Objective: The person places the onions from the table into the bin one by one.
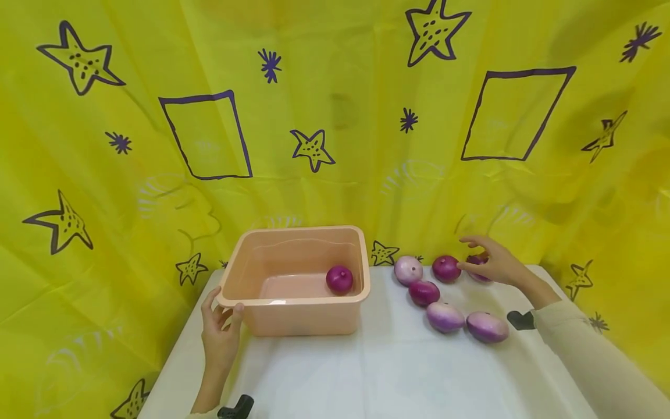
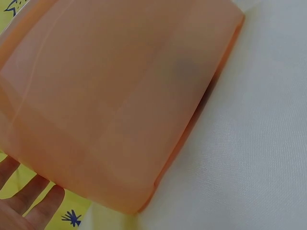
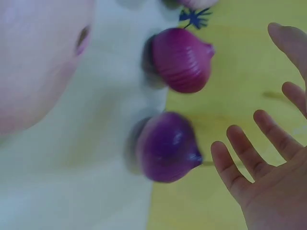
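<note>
A peach plastic bin (image 1: 300,317) stands on the table, with one red onion (image 1: 339,280) inside near its right wall. My left hand (image 1: 220,337) grips the bin's front left corner, thumb at the front rim; its fingers (image 2: 45,203) show along the bin's wall in the left wrist view. On the right, my right hand (image 1: 492,263) hovers over a dark red onion (image 1: 478,269) at the table's back edge, partly covering it. Its fingers are spread and relaxed, holding nothing. In the right wrist view, the hand (image 3: 273,187) is beside a purple onion (image 3: 168,147).
Left of the right hand lie two more red onions (image 1: 446,269) and several pale purple-white vegetables (image 1: 445,317), loosely grouped. The table (image 1: 387,372) has a white cover. A yellow curtain (image 1: 361,198) with drawn stars and frames hangs right behind it.
</note>
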Motion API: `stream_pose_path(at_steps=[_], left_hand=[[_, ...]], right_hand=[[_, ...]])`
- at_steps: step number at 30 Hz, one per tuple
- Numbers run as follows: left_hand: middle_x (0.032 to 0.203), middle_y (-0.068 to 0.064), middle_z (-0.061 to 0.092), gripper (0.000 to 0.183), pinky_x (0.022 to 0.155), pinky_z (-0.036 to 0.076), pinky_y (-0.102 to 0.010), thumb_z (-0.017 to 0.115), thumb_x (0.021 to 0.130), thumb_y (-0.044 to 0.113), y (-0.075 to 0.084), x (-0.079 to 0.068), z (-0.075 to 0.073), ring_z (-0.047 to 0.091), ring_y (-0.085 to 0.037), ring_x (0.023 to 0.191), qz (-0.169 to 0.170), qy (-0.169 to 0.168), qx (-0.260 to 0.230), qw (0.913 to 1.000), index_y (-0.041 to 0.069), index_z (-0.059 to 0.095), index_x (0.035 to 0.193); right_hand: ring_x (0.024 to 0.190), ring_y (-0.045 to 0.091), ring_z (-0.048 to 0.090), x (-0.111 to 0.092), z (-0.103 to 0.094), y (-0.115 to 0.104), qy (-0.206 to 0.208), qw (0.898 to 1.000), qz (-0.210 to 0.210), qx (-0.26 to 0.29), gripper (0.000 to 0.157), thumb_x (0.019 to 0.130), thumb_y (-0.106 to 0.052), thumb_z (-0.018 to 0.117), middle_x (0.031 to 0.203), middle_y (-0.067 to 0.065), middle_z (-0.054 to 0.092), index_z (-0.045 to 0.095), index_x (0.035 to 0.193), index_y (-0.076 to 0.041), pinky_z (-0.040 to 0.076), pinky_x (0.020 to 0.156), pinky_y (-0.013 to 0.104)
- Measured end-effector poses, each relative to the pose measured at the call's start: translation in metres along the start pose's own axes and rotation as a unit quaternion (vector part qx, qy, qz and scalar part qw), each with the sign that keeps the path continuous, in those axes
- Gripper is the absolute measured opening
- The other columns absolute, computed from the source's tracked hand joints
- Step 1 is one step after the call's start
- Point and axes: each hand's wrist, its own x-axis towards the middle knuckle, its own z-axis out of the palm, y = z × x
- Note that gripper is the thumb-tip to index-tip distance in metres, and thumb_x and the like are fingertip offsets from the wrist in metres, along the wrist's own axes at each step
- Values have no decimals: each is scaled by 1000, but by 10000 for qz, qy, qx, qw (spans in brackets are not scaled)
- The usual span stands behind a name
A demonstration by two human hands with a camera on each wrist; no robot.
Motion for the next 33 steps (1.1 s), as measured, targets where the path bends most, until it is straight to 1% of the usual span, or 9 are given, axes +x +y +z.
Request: stream_pose_path(at_steps=[3, 9, 12, 15, 18, 22, 28, 33], left_hand=[[153, -18, 49, 65, 85, 48, -8, 63, 102, 13, 2, 0, -1, 57, -9, 110, 4, -14, -51, 10000, 20, 30, 158], [152, -20, 50, 66, 84, 48, -8, 64, 102, 11, 2, 0, -1, 57, -5, 108, 33, -4, -95, 9999, 18, 30, 158], [151, -20, 50, 65, 84, 49, -8, 64, 102, 12, 1, 0, 0, 57, -6, 107, 3, -4, -76, 10000, 19, 31, 158], [151, -20, 51, 65, 84, 49, -9, 64, 102, 12, 1, 0, 1, 57, -6, 107, -19, -13, -92, 10000, 19, 32, 157], [150, -21, 52, 65, 83, 49, -9, 64, 102, 11, 1, 1, 0, 57, -6, 107, 7, 9, -47, 10000, 19, 32, 157], [150, -22, 52, 65, 83, 49, -9, 64, 102, 10, 3, 1, -1, 57, -6, 107, 41, -3, -123, 9999, 18, 31, 158], [151, -22, 50, 67, 83, 50, -9, 64, 102, 9, 3, 0, -1, 57, -4, 107, -8, -101, -237, 9997, 17, 29, 158], [151, -20, 51, 66, 83, 50, -10, 64, 102, 10, 4, 0, 0, 57, -5, 107, 17, -38, -174, 9998, 18, 30, 158]], right_hand=[[108, 52, 63, -5, 3, 18, 41, 9998, 157, 61, 67, 91, -26, 80, 133, 36, 56, 50, 143, 4, 49, 94, 66], [120, 58, 51, -10, 7, 50, 41, 9992, 376, -135, 70, 90, -29, 80, 137, 38, 52, 50, 142, 9, 44, 97, 71], [119, 60, 49, -15, 9, 63, 29, 9982, 546, -231, 73, 90, -30, 80, 136, 42, 49, 47, 141, 10, 43, 95, 73], [118, 61, 48, -19, 9, 73, -69, 9964, 799, -268, 78, 90, -33, 80, 134, 44, 48, 43, 143, 10, 43, 93, 74], [117, 61, 48, -19, 9, 77, -262, 9943, 993, -287, 83, 91, -37, 78, 132, 45, 48, 37, 146, 8, 43, 92, 73], [115, 60, 51, -20, 11, 79, -427, 9932, 1060, -232, 85, 91, -38, 78, 131, 44, 50, 34, 148, 7, 46, 91, 71], [112, 56, 55, -22, 15, 81, -362, 9932, 1088, -186, 79, 91, -34, 79, 127, 41, 54, 38, 146, 5, 48, 90, 67], [110, 55, 55, -18, 18, 80, -315, 9928, 1143, -140, 76, 91, -36, 78, 125, 40, 56, 41, 144, 4, 47, 91, 67]])
